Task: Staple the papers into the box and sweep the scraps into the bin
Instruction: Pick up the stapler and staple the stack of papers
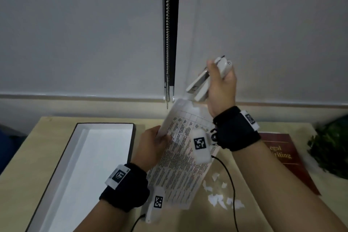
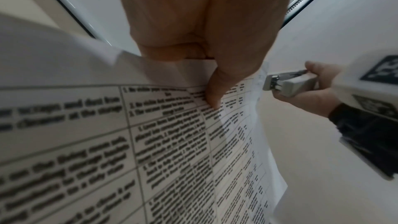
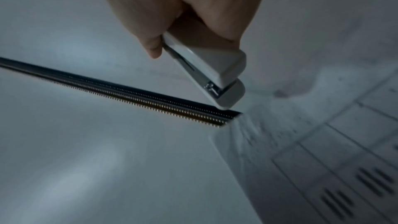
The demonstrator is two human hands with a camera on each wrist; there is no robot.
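Note:
My left hand (image 1: 153, 144) pinches the left edge of the printed papers (image 1: 180, 162), thumb on the printed side (image 2: 213, 94), and holds them tilted above the desk. My right hand (image 1: 221, 83) grips a white stapler (image 1: 202, 83) raised just above the papers' top corner, its mouth pointing down at that corner without touching it (image 3: 217, 81). The open white box with dark rim (image 1: 79, 160) lies on the desk to the left, with nothing inside. Torn white paper scraps (image 1: 220, 194) lie on the desk under the papers' right side.
A dark red book (image 1: 282, 154) lies on the desk at right, with a green leafy plant (image 1: 331, 145) beyond it. Grey roller blinds with a bead chain (image 1: 167, 43) hang behind the desk. A black cable (image 1: 228, 177) crosses the desk near the scraps.

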